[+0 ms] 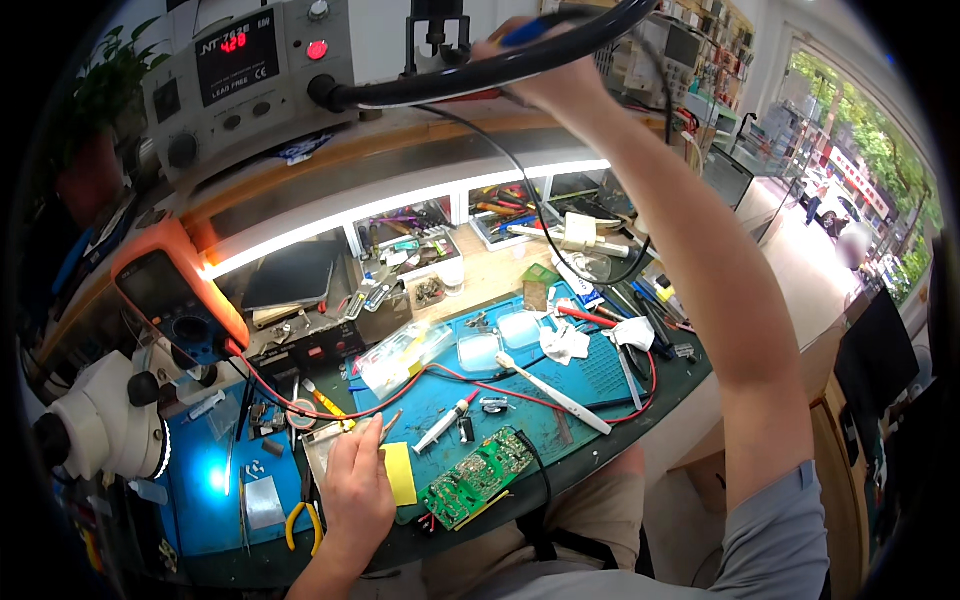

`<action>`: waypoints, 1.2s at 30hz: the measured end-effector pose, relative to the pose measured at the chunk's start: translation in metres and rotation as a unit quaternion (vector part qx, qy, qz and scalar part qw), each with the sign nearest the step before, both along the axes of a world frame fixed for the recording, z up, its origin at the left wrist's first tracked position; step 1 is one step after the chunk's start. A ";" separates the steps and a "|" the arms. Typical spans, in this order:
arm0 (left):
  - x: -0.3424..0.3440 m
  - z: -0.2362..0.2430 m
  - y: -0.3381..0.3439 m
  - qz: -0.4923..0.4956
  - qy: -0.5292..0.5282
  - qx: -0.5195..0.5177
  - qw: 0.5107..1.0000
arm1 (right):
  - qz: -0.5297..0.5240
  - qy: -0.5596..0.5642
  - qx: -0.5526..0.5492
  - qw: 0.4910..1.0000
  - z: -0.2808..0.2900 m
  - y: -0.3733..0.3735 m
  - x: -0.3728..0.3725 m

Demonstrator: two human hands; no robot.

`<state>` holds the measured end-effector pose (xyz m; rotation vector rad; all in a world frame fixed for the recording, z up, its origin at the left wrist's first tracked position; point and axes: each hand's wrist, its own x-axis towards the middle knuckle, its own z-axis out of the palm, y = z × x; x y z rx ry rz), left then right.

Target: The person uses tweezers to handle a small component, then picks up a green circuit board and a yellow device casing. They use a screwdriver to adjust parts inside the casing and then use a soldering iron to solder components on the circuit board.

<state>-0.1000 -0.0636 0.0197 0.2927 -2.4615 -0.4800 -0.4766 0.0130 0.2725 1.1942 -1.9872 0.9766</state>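
Note:
My left hand (358,482) is closed at the near side of the bench, beside a yellow sponge (399,473). A slim, pointed, copper-coloured pair of tweezers (392,425) sticks out from its fingers. My right arm reaches up and far, and my right hand (560,85) is closed around a blue handle (522,34), partly hidden behind a thick black hose (490,78). A green circuit board (478,478) lies solder side up on the blue mat (590,378). Next to it are a syringe (446,422) and a white brush (553,392).
A hot air station (250,75) with a lit red display stands on the shelf. An orange multimeter (180,295) leans at left, its leads crossing the mat. A microscope (105,420) stands at far left, near yellow-handled pliers (303,527). Crumpled tissue (565,342) lies on the mat.

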 end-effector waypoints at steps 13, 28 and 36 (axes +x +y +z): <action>0.003 0.012 0.016 -0.089 -0.114 0.115 0.983 | 0.115 -0.147 -0.088 0.978 -0.104 0.134 0.085; 0.008 0.014 0.067 -0.056 -0.171 -0.011 0.984 | 0.234 -0.135 0.051 0.961 -0.260 0.234 0.216; 0.018 0.003 0.080 -0.039 -0.153 -0.031 0.987 | 0.189 -0.141 0.008 0.972 -0.268 0.239 0.239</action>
